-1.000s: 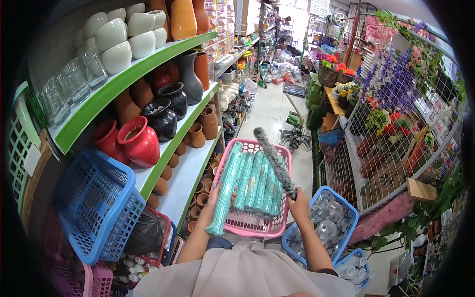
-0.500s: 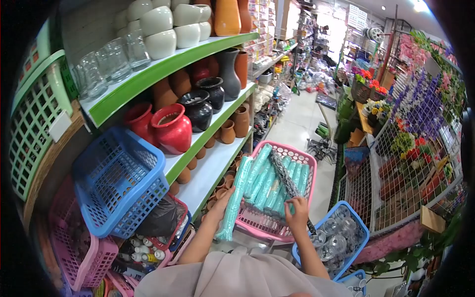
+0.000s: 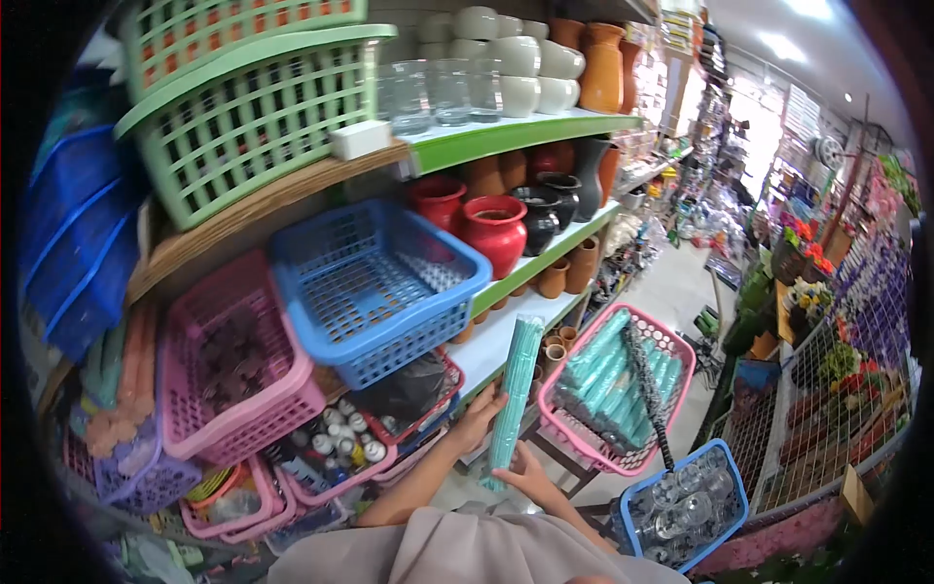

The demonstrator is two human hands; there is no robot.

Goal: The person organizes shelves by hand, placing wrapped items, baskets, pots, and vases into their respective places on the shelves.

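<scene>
The left hand (image 3: 480, 419) is wrapping its fingers around the middle of an upright, slightly tilted, long teal plastic-wrapped bundle (image 3: 516, 394), while the right hand (image 3: 532, 473) is closing its fingers on the lower end. Just beside them, a pink perforated plastic basket (image 3: 576, 450) is holding similar teal bundles (image 3: 605, 373), with a dark grey fuzzy stick (image 3: 645, 378) lying across.

open aisle (image 3: 673, 282) beyond bundle-filled pink basket (image 3: 581, 447), fuzzy rod (image 3: 648, 389) across its top, shelves (image 3: 530, 141) blocking left
</scene>
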